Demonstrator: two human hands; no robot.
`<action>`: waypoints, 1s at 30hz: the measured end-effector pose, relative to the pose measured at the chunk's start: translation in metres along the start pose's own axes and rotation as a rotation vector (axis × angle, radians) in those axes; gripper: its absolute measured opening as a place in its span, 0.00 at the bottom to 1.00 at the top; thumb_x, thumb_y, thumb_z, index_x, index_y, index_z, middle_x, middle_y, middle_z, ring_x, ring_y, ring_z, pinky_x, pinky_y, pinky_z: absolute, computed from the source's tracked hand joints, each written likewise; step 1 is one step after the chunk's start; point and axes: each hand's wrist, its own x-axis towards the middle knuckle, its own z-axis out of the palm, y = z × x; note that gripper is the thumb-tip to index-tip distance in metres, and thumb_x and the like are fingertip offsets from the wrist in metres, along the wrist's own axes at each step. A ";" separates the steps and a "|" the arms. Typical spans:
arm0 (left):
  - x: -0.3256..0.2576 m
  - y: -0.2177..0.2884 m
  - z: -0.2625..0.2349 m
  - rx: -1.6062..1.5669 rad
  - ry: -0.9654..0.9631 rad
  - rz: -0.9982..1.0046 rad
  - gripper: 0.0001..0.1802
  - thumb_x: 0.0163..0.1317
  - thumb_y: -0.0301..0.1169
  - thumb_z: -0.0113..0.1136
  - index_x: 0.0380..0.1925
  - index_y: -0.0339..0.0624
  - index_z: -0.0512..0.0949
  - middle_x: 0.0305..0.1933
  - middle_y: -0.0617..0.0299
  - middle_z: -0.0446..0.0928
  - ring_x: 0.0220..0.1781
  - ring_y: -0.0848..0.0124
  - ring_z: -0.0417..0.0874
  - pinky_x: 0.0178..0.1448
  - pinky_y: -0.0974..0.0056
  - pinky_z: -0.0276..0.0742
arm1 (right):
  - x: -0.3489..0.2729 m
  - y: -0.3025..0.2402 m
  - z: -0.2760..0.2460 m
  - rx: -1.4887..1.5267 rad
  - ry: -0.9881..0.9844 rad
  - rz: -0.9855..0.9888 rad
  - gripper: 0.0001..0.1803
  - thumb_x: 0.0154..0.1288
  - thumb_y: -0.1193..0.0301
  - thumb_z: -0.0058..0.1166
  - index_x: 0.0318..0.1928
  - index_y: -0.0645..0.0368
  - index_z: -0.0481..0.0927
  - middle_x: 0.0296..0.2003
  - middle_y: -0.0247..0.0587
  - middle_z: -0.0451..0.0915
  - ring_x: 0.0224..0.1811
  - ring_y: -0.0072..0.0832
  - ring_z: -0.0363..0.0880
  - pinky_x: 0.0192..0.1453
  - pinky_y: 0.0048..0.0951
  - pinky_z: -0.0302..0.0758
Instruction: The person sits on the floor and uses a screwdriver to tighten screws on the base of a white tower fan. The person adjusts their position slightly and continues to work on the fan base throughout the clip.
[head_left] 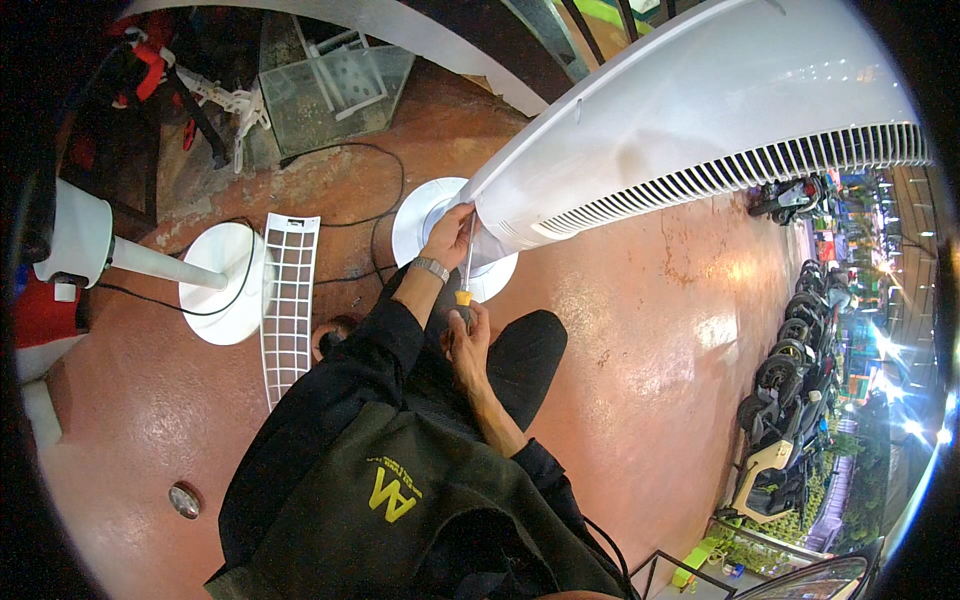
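Note:
A tall white tower fan (640, 120) rises from a round white base (420, 215) on the floor in front of me. My right hand (468, 340) grips a screwdriver (464, 297) by its yellow and dark handle. Its long metal shaft points at the fan's lower end, where my fingers hide the tip. My left hand (449, 236), with a metal-band watch (432, 268) at the wrist, is closed at that lower edge beside the shaft. What its fingers pinch is hidden.
To the left lie a white slotted grille (288, 305) and a white pedestal fan's round base (215, 290), with a black cord (385, 150) across the reddish floor. A shiny oval object (185, 499) lies at lower left. Parked motorcycles (790, 370) line the right.

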 end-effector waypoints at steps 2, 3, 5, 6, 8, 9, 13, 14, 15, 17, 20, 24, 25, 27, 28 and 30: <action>0.000 0.002 0.001 -0.011 -0.011 -0.007 0.05 0.64 0.27 0.52 0.36 0.36 0.74 0.36 0.61 0.78 0.35 0.74 0.81 0.38 0.73 0.81 | -0.002 -0.006 -0.003 0.017 -0.068 0.049 0.20 0.70 0.63 0.46 0.56 0.56 0.60 0.39 0.42 0.77 0.20 0.21 0.70 0.19 0.20 0.64; -0.001 0.004 0.001 -0.017 -0.016 -0.010 0.05 0.64 0.27 0.52 0.37 0.36 0.74 0.36 0.61 0.78 0.34 0.74 0.81 0.37 0.73 0.81 | -0.002 -0.008 -0.002 0.143 -0.102 0.084 0.20 0.70 0.61 0.43 0.57 0.55 0.60 0.41 0.42 0.77 0.21 0.22 0.70 0.21 0.20 0.65; -0.002 0.004 0.002 0.019 -0.035 -0.006 0.06 0.64 0.26 0.52 0.37 0.35 0.74 0.37 0.61 0.78 0.36 0.74 0.81 0.40 0.73 0.81 | -0.005 -0.017 0.001 0.396 -0.162 0.154 0.20 0.72 0.58 0.39 0.57 0.54 0.60 0.44 0.43 0.76 0.24 0.23 0.71 0.24 0.22 0.67; -0.003 0.004 0.003 0.037 -0.044 -0.004 0.06 0.64 0.26 0.52 0.38 0.35 0.74 0.37 0.61 0.78 0.36 0.74 0.81 0.41 0.73 0.81 | -0.006 -0.019 0.002 0.428 -0.187 0.155 0.20 0.72 0.58 0.39 0.58 0.54 0.60 0.45 0.43 0.75 0.25 0.23 0.71 0.25 0.22 0.68; 0.003 0.004 -0.007 0.049 -0.096 0.010 0.06 0.65 0.26 0.51 0.38 0.35 0.74 0.38 0.60 0.78 0.39 0.73 0.81 0.44 0.72 0.80 | -0.009 -0.020 0.003 0.487 -0.249 0.161 0.21 0.72 0.57 0.37 0.59 0.53 0.60 0.47 0.43 0.74 0.28 0.24 0.71 0.28 0.24 0.69; 0.006 0.004 -0.012 0.055 -0.122 0.017 0.06 0.65 0.26 0.50 0.38 0.35 0.74 0.39 0.60 0.78 0.40 0.73 0.81 0.46 0.72 0.80 | -0.010 -0.020 0.004 0.472 -0.244 0.165 0.21 0.72 0.56 0.37 0.59 0.53 0.60 0.47 0.43 0.74 0.27 0.24 0.71 0.28 0.24 0.69; 0.004 0.003 -0.008 0.065 -0.141 0.028 0.05 0.65 0.24 0.52 0.39 0.35 0.73 0.42 0.59 0.78 0.44 0.72 0.80 0.50 0.71 0.79 | -0.006 -0.013 0.007 0.400 -0.203 0.155 0.22 0.72 0.56 0.39 0.59 0.55 0.60 0.44 0.43 0.75 0.26 0.23 0.71 0.26 0.24 0.69; 0.003 0.002 -0.008 0.069 -0.132 0.046 0.05 0.64 0.23 0.52 0.39 0.35 0.73 0.42 0.58 0.78 0.45 0.72 0.80 0.50 0.72 0.79 | -0.005 -0.012 0.008 0.377 -0.196 0.150 0.22 0.72 0.56 0.40 0.58 0.55 0.59 0.43 0.42 0.75 0.26 0.23 0.71 0.26 0.24 0.69; 0.002 0.001 -0.008 0.073 -0.123 0.064 0.06 0.64 0.23 0.53 0.40 0.35 0.73 0.43 0.58 0.78 0.45 0.71 0.80 0.50 0.72 0.79 | -0.004 -0.011 0.008 0.252 -0.161 0.139 0.23 0.71 0.57 0.42 0.59 0.56 0.59 0.40 0.41 0.76 0.25 0.22 0.71 0.26 0.23 0.69; 0.010 0.002 -0.017 0.066 -0.109 0.074 0.07 0.62 0.21 0.54 0.41 0.34 0.73 0.42 0.57 0.78 0.45 0.71 0.80 0.51 0.73 0.79 | -0.003 -0.012 0.012 0.003 -0.102 0.119 0.24 0.70 0.59 0.46 0.59 0.58 0.59 0.36 0.39 0.76 0.24 0.21 0.70 0.25 0.22 0.69; 0.012 0.001 -0.019 0.082 -0.046 0.104 0.09 0.61 0.19 0.56 0.42 0.34 0.72 0.41 0.57 0.78 0.45 0.71 0.81 0.52 0.73 0.79 | -0.002 0.001 0.018 -0.244 0.094 -0.096 0.24 0.68 0.62 0.51 0.58 0.61 0.62 0.30 0.35 0.74 0.23 0.20 0.70 0.25 0.20 0.68; -0.002 0.003 -0.003 0.122 0.039 0.122 0.10 0.59 0.18 0.58 0.41 0.35 0.72 0.39 0.57 0.78 0.42 0.71 0.81 0.51 0.72 0.80 | -0.004 -0.005 0.021 0.113 0.042 0.020 0.19 0.70 0.61 0.48 0.52 0.61 0.67 0.31 0.34 0.74 0.24 0.19 0.71 0.25 0.20 0.68; -0.001 0.004 -0.005 0.111 0.020 0.130 0.10 0.58 0.18 0.58 0.40 0.35 0.72 0.39 0.57 0.78 0.41 0.71 0.81 0.51 0.72 0.80 | -0.005 -0.007 0.025 0.206 0.029 0.077 0.18 0.70 0.61 0.47 0.51 0.60 0.68 0.31 0.33 0.74 0.25 0.18 0.71 0.26 0.20 0.68; 0.001 0.007 -0.008 0.088 -0.018 0.143 0.10 0.58 0.18 0.59 0.39 0.36 0.72 0.39 0.56 0.78 0.41 0.70 0.81 0.50 0.71 0.80 | -0.008 -0.010 0.034 0.292 0.035 0.150 0.17 0.71 0.60 0.45 0.50 0.59 0.69 0.30 0.32 0.73 0.26 0.18 0.71 0.27 0.21 0.68; 0.000 0.007 -0.005 0.098 -0.006 0.155 0.11 0.58 0.18 0.59 0.40 0.36 0.72 0.39 0.56 0.78 0.40 0.70 0.81 0.49 0.71 0.80 | -0.008 -0.012 0.038 0.286 0.058 0.164 0.16 0.71 0.59 0.44 0.50 0.58 0.70 0.30 0.31 0.73 0.26 0.18 0.71 0.27 0.21 0.68; -0.003 0.007 0.001 0.120 0.019 0.180 0.12 0.57 0.18 0.59 0.40 0.36 0.71 0.38 0.56 0.78 0.40 0.69 0.81 0.49 0.70 0.80 | -0.009 -0.017 0.042 0.317 0.073 0.175 0.16 0.72 0.59 0.42 0.49 0.57 0.70 0.29 0.30 0.72 0.26 0.18 0.70 0.28 0.21 0.67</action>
